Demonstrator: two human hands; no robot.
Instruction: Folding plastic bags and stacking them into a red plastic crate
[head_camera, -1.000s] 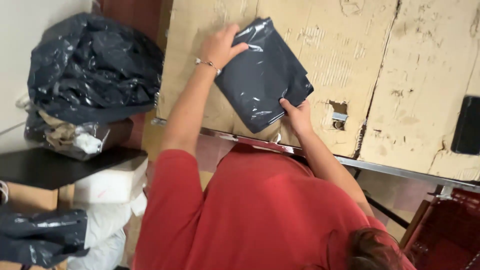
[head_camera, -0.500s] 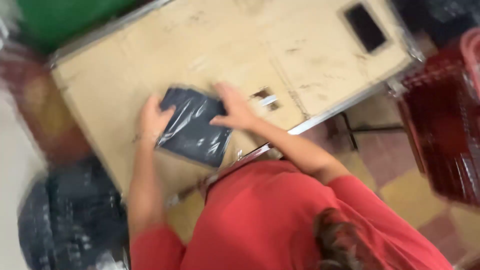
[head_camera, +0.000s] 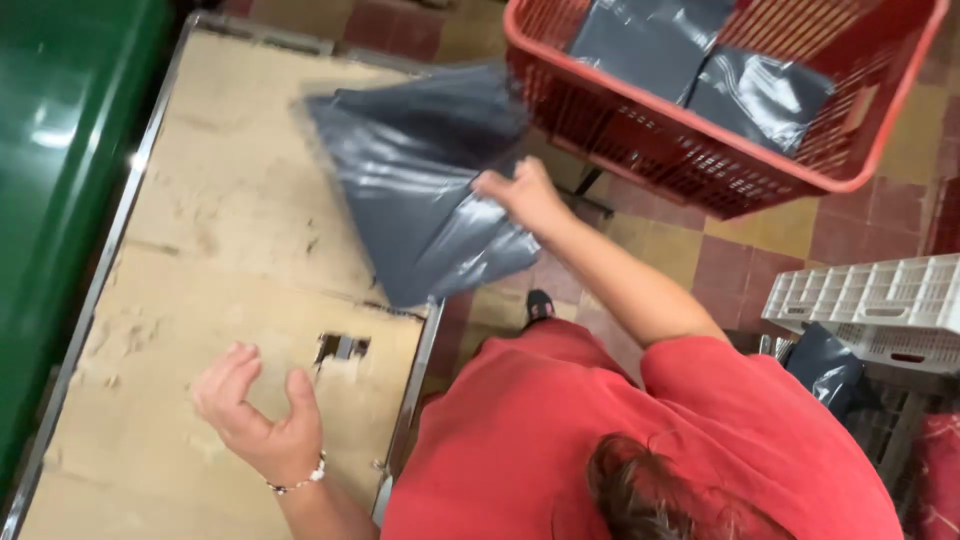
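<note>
While right hand (head_camera: 520, 192) pinches grey mailer bag (head_camera: 420, 175) aloft between table (head_camera: 180, 330) and red basket (head_camera: 700, 150), left hand (head_camera: 262, 420) open-fingered above table: best kept flat, carried level over rim.

The table (head_camera: 230, 330) offers open room across the left and middle of the frame, broken only by a small square hole (head_camera: 342, 347) near its right edge. A green bin (head_camera: 60, 170) walls off the far left. At upper right, a red basket (head_camera: 720, 110) with grey bags (head_camera: 700, 60) blocks the way; a strip of tiled floor (head_camera: 740, 255) lies between it and the white crate (head_camera: 880, 310) at right.
</note>
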